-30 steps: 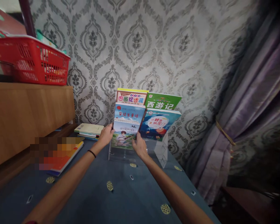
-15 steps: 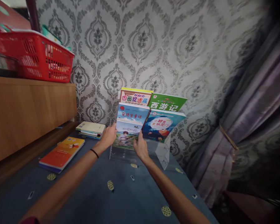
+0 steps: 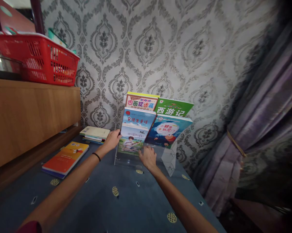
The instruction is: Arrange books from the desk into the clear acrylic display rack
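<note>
A clear acrylic display stand [image 3: 169,166] holds several upright, back-tilted books in tiers. The front-left book [image 3: 131,139], with a pale cover showing a figure with a guitar, sits in the lowest tier. At its left edge is my left hand [image 3: 112,141], fingers closed against the side; the far fingertips are hidden. My right hand [image 3: 148,157] is by the book's lower right corner, fingers bent and apart, near the stand's front lip. Behind stand a blue book [image 3: 139,117] and a brown-and-yellow one [image 3: 141,101]. A dark blue fish book [image 3: 167,131] and a green book [image 3: 173,107] lean at right.
An orange book [image 3: 66,158] lies on another on the blue patterned tablecloth [image 3: 97,207]. Farther back is a small book stack [image 3: 95,132]. A wooden cabinet [image 3: 35,113] with a red basket [image 3: 45,60] on top borders the left; a tied curtain [image 3: 230,168] hangs at right.
My right hand has dropped from the guitar book's right edge to its lower corner, and its fingers have loosened. My left hand stays at the left edge. The view has shifted slightly.
</note>
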Available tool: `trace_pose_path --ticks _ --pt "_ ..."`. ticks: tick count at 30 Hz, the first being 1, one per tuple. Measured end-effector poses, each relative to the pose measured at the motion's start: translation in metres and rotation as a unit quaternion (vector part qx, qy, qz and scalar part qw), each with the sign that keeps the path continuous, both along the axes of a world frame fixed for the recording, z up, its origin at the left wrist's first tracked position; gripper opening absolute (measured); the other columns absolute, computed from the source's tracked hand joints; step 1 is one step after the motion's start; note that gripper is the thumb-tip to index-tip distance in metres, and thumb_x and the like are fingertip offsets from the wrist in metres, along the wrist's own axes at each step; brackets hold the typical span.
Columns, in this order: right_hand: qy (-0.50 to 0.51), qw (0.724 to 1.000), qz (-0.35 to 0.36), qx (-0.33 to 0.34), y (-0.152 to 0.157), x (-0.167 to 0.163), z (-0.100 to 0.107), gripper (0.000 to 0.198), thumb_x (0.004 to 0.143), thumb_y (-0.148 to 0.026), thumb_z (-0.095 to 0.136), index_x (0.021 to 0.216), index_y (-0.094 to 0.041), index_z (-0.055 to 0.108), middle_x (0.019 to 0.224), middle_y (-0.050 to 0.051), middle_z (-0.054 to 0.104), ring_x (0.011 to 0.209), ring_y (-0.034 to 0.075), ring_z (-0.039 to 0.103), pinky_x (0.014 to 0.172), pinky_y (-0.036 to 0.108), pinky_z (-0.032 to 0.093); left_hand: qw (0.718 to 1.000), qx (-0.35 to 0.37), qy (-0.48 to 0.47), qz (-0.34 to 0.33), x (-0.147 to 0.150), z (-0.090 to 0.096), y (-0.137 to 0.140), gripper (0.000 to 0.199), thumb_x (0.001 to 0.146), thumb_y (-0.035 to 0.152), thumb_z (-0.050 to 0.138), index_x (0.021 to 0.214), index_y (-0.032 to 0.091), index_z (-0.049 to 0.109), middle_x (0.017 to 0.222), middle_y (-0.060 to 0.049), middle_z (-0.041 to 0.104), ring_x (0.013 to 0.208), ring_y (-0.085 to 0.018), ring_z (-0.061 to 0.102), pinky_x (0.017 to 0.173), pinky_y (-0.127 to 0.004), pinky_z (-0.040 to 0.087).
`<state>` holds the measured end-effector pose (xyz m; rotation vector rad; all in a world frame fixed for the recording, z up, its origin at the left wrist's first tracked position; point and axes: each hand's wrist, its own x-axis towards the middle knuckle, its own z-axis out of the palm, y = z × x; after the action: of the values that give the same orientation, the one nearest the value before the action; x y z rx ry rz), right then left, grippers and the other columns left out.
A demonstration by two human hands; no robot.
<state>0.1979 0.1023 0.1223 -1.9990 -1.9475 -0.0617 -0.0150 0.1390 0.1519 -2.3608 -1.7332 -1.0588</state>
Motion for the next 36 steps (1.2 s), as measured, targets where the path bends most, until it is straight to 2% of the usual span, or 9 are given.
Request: trace_pose_path --ticks 4,8,12,17,26,33,36 --pt "-0.009 1.0 0.019 -0.02 -0.002 0.003 0.008 0.033 0.097 -0.032 0.046 0.115 -0.014 0.067 0.126 0.019 0.066 0.124 0.033 0.056 0.096 0.046 0.044 1.0 -0.006 0.007 0.001 -0.002 -0.005 0.001 0.009 0.093 0.016 0.057 0.098 0.017 0.064 0.103 -0.012 0.074 0.098 -0.024 0.068 0.087 -0.032 0.049" --pt "0.013 0.997 0.023 -0.076 0.007 0.009 0.019 0.03 0.096 -0.036 0.049 0.11 -0.019 0.07 0.118 0.015 0.071 0.117 0.032 0.062 0.095 0.048 0.044 1.0 -0.012 0.013 0.004 -0.001 -0.006 0.001 0.009 0.093 0.016 0.056 0.098 0.018 0.064 0.103 -0.011 0.074 0.099 -0.024 0.068 0.087 -0.032 0.048" --pt "0.033 0.994 0.032 -0.102 0.019 0.017 0.023 0.026 0.093 -0.034 0.052 0.102 -0.021 0.074 0.111 0.013 0.074 0.108 0.03 0.067 0.086 0.04 0.048 1.0 -0.02 0.02 0.009 0.0 -0.004 0.001 0.01 0.093 0.016 0.056 0.098 0.017 0.064 0.103 -0.012 0.074 0.099 -0.024 0.068 0.087 -0.032 0.047" --pt "0.04 0.993 0.05 -0.095 0.025 0.023 0.019 0.024 0.092 -0.03 0.054 0.101 -0.022 0.075 0.108 0.011 0.075 0.104 0.027 0.069 0.08 0.032 0.047 0.999 -0.024 0.022 0.01 0.001 -0.004 0.001 0.01 0.094 0.016 0.056 0.098 0.016 0.065 0.103 -0.012 0.074 0.098 -0.024 0.068 0.085 -0.031 0.047" --pt "0.047 0.994 0.065 -0.078 0.029 0.027 0.016 0.025 0.091 -0.024 0.054 0.101 -0.022 0.076 0.101 0.009 0.076 0.098 0.024 0.07 0.077 0.029 0.046 0.999 -0.024 0.025 0.014 0.002 -0.007 0.004 0.012 0.093 0.017 0.055 0.098 0.016 0.066 0.103 -0.014 0.073 0.1 -0.025 0.067 0.087 -0.032 0.048" --pt "0.056 0.994 0.062 -0.072 0.025 0.024 0.013 0.022 0.091 -0.024 0.055 0.1 -0.02 0.075 0.101 0.01 0.076 0.1 0.025 0.07 0.078 0.03 0.047 0.999 -0.023 0.033 0.012 0.003 -0.004 -0.001 0.013 0.094 0.017 0.053 0.101 0.016 0.065 0.107 -0.014 0.073 0.104 -0.025 0.067 0.091 -0.033 0.048" --pt "0.069 0.995 0.048 -0.056 0.022 0.021 0.01 0.026 0.093 -0.028 0.052 0.106 -0.019 0.072 0.108 0.012 0.075 0.106 0.027 0.068 0.081 0.031 0.048 0.999 -0.023 0.032 0.011 0.003 -0.002 -0.004 0.016 0.095 0.016 0.051 0.105 0.016 0.063 0.107 -0.015 0.073 0.105 -0.026 0.068 0.09 -0.034 0.049"
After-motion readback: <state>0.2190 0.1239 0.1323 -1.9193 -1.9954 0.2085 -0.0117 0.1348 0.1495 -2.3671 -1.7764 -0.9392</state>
